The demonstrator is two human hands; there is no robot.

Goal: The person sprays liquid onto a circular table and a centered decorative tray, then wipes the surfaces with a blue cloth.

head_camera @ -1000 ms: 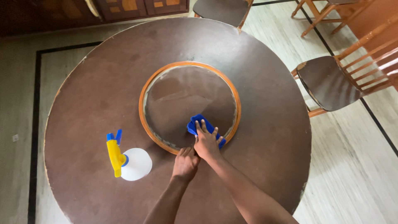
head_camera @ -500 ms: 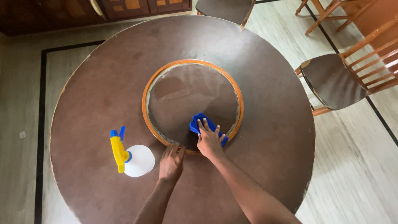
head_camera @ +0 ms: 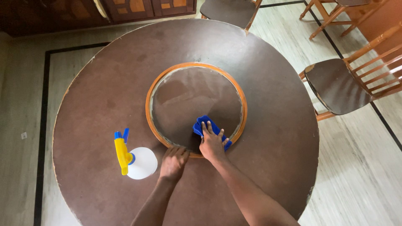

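Head view shows my right hand (head_camera: 212,144) pressing flat, fingers spread, on the blue cloth (head_camera: 206,124) at the near edge of the round turntable (head_camera: 184,96); unwiped surface lies ahead and leftward. My left hand (head_camera: 173,162) rests fingers-together against its orange rim (head_camera: 147,109).

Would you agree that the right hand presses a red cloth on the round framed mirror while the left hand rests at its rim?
Not quite: the cloth under the right hand is blue, not red, as the head view shows. The rest stands: it lies on the round framed mirror, and the left hand rests at its rim.
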